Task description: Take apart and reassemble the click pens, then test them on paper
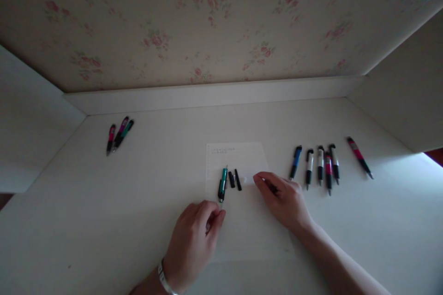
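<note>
My left hand (194, 235) is over the lower part of a sheet of lined paper (249, 230), thumb and forefinger pinched together. Its fingertips are just below a teal pen barrel (224, 179) with a black clip; whatever they pinch is too small to make out. My right hand (285, 198) hovers at or rests on the paper's right side, I cannot tell which. Its fingers are closed in a pinch, and their contents are hidden. Between the hands lie a short black pen part (231, 179) and a longer, thin black pen part (237, 179), beside the teal barrel.
To the right lie a blue pen (296, 161), several white pens (309, 168), a pink pen (328, 173) and another pink pen (359, 156). Three pens (119, 134) lie at the far left. A white ledge (214, 95) and side panels bound the desk (104, 221).
</note>
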{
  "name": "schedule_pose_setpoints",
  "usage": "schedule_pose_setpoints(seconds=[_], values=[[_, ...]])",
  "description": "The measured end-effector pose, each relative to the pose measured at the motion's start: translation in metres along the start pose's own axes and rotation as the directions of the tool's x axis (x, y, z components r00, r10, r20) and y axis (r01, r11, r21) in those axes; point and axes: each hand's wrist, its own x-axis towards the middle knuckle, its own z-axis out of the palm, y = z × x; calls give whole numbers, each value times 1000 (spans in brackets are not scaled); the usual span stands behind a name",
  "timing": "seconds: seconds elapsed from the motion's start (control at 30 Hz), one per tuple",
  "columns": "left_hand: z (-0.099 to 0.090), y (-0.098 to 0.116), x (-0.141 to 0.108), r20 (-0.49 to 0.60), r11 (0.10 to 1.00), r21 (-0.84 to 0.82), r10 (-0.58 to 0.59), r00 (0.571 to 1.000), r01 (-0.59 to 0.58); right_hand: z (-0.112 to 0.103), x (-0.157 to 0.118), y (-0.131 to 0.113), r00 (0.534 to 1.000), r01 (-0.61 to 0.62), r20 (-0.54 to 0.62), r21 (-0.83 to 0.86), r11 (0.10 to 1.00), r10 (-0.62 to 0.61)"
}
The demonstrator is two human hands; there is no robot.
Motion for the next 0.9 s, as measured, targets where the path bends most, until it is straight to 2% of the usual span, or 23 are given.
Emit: schedule_pose_setpoints(seconds=[0.3,0.53,0.9], values=[[-2,2,1,21,1000,-17,12,1000,-11,1,0,-1,978,38,206,-85,996,-20],[-2,2,2,33,1000,-11,12,999,-12,1,1,0,966,72,254,-121,990,-39],[-2,3,1,41,1000,-8,15,999,-14,1,1,1,961,110,268,-144,984,-68]])
